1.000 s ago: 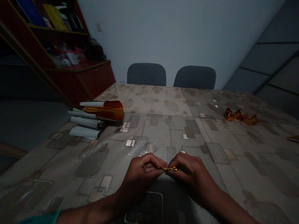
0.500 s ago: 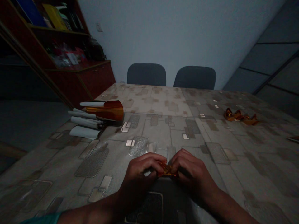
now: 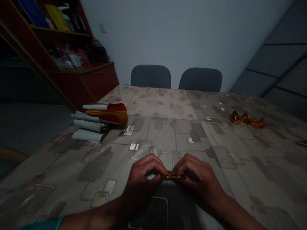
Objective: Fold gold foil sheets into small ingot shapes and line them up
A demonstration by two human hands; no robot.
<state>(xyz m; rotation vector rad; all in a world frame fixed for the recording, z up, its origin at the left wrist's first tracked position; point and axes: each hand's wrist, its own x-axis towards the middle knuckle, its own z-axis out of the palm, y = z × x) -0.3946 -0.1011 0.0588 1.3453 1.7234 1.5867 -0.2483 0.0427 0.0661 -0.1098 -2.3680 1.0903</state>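
Observation:
Between my two hands is a small piece of shiny gold foil paper (image 3: 172,175), partly covered by my fingers. My left hand (image 3: 145,175) pinches its left end between thumb and fingers. At the right end, my right hand (image 3: 200,177) grips it with curled fingers. Both hands are low over the near part of the table. Folded gold paper pieces (image 3: 247,120) lie on the table at the right. To the left lies a stack of curled sheets (image 3: 107,114), gold on one face and pale on the other.
A patterned cloth covers the table (image 3: 165,137). Two grey chairs (image 3: 150,76) stand at its far side against the wall. A reddish wooden cabinet (image 3: 96,81) with bags and books is at the left. A flat dark item (image 3: 301,142) shows at the right edge.
The gold foil paper now looks flatter and narrower between my hands. My left fingers have shifted slightly up and left. The stack and the folded pieces stay in place.

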